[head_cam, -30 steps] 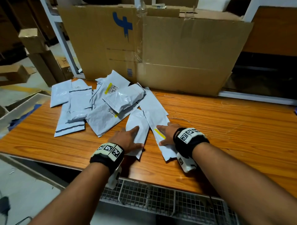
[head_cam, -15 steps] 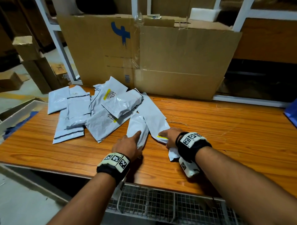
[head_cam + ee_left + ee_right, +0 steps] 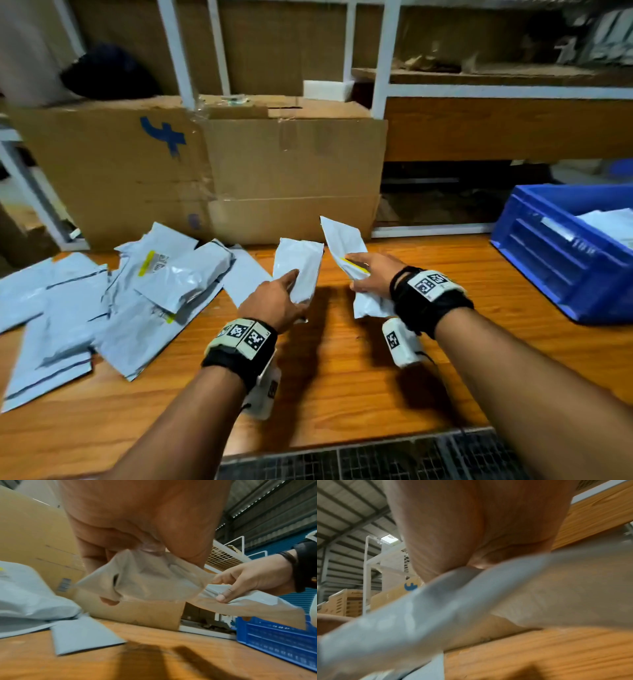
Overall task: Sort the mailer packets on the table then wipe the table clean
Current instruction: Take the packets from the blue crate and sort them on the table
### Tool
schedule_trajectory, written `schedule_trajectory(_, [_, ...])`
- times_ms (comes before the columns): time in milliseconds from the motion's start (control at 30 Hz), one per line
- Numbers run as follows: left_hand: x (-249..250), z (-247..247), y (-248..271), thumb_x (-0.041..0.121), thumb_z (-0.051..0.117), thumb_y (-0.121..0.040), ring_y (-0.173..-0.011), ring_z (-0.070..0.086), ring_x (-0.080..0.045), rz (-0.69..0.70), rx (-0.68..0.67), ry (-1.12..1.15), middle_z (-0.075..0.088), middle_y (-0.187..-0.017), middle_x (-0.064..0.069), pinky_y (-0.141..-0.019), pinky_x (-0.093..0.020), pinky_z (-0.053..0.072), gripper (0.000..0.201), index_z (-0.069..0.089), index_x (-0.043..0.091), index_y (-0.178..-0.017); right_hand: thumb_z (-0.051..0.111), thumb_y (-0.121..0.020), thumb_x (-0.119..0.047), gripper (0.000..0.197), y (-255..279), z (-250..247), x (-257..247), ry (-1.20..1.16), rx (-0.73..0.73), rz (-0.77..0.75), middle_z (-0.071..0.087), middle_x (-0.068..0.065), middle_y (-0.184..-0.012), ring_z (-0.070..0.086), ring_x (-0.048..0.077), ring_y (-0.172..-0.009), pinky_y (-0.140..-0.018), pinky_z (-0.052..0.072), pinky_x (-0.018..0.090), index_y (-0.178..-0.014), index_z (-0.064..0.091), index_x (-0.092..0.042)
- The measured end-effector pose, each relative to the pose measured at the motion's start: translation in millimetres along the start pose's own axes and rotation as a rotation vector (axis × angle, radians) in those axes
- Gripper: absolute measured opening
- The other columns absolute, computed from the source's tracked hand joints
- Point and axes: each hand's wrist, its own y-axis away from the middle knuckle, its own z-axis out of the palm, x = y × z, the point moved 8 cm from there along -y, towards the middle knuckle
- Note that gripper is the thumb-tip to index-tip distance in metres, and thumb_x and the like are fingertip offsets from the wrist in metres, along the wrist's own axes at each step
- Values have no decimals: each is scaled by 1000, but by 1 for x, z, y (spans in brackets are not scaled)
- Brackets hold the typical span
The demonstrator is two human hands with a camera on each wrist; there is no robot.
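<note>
My left hand (image 3: 279, 298) grips a small white mailer packet (image 3: 301, 265) lifted off the wooden table (image 3: 342, 370); the left wrist view shows this packet (image 3: 145, 577) pinched under the palm. My right hand (image 3: 371, 274) grips a longer white packet with a yellow strip (image 3: 342, 240), also held above the table; in the right wrist view that packet (image 3: 436, 608) is blurred. A pile of grey-white mailers (image 3: 102, 301) lies on the table's left. One flat mailer (image 3: 246, 274) lies beside the pile, just left of my left hand.
A blue plastic crate (image 3: 555, 253) with white packets inside stands at the table's right. Large cardboard boxes (image 3: 239, 171) line the back edge, with white shelving (image 3: 383, 61) behind. A wire mesh rack (image 3: 376, 459) runs below the front edge.
Both hands have lifted their packets off the table and moved up and rightward. The view has swung right, bringing the blue crate into sight.
</note>
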Motion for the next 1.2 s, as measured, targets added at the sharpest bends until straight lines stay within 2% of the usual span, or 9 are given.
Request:
schedule_trajectory(133, [83, 10, -11, 42, 68, -78, -116, 57, -26, 90, -2, 30, 60, -130, -2, -86, -34, 47, 75, 34, 40, -145, 72, -83, -29, 70, 28, -42, 52, -99, 104, 58, 47, -4, -145, 46, 19, -131, -104, 38, 26, -145, 39, -28])
schedule_trajectory(200, [129, 17, -17, 41, 69, -78, -113, 59, -26, 152, -8, 65, 63, -127, -3, -85, -33, 49, 76, 35, 35, -145, 71, -84, -31, 69, 46, -68, 86, -105, 159, 71, 47, -3, -145, 44, 20, -132, -105, 36, 27, -145, 40, -27])
schedule_trajectory(367, [254, 43, -17, 37, 71, -80, -120, 54, -29, 244, -8, 174, 54, -138, -8, -89, -32, 46, 75, 37, 33, -146, 73, -83, -33, 67, 97, -144, 194, -81, 279, 127, 49, -4, -143, 45, 18, -132, -103, 34, 24, -143, 44, -28])
schedule_trajectory(500, [354, 68, -20, 34, 73, -79, -109, 60, -26, 327, -23, 297, 56, -135, -7, -79, -29, 48, 71, 42, 30, -143, 73, -83, -31, 66, 136, -203, 285, -79, 344, 192, 50, -3, -143, 46, 17, -131, -101, 33, 22, -142, 46, -24])
schedule_trajectory(633, [435, 81, -27, 35, 77, -76, -125, 52, -24, 399, 18, 359, 53, -139, -4, -93, -31, 44, 72, 46, 30, -141, 72, -84, -29, 64, 167, -245, 359, -77, 403, 263, 51, -1, -142, 48, 17, -128, -92, 34, 18, -142, 47, -22])
schedule_trajectory(733, [502, 103, -34, 36, 75, -79, -130, 47, -22, 468, -9, 370, 50, -142, -2, -96, -27, 38, 70, 45, 27, -142, 72, -84, -31, 63, 183, -273, 415, -71, 451, 331, 50, -2, -143, 45, 17, -132, -99, 33, 21, -141, 47, -23])
schedule_trajectory(900, [595, 141, -57, 40, 74, -77, -129, 48, -16, 529, -71, 377, 51, -141, 2, -92, -20, 36, 69, 49, 24, -140, 71, -84, -34, 63, 184, -300, 492, -16, 448, 423, 49, -4, -143, 45, 19, -131, -99, 35, 23, -141, 47, -27])
schedule_trajectory(1067, [672, 171, -101, 39, 72, -78, -129, 49, -18, 557, -107, 348, 50, -142, -1, -94, -22, 38, 68, 49, 20, -139, 70, -84, -37, 61, 157, -341, 557, 55, 430, 469, 47, -1, -145, 47, 20, -129, -92, 36, 22, -140, 48, -27])
schedule_trajectory(1200, [722, 188, -139, 38, 69, -81, -127, 50, -22, 557, -123, 294, 53, -139, -3, -96, -25, 40, 63, 51, 17, -137, 72, -82, -41, 59, 132, -374, 607, 154, 356, 535, 55, 4, -136, 54, 25, -121, -91, 41, 26, -136, 52, -29])
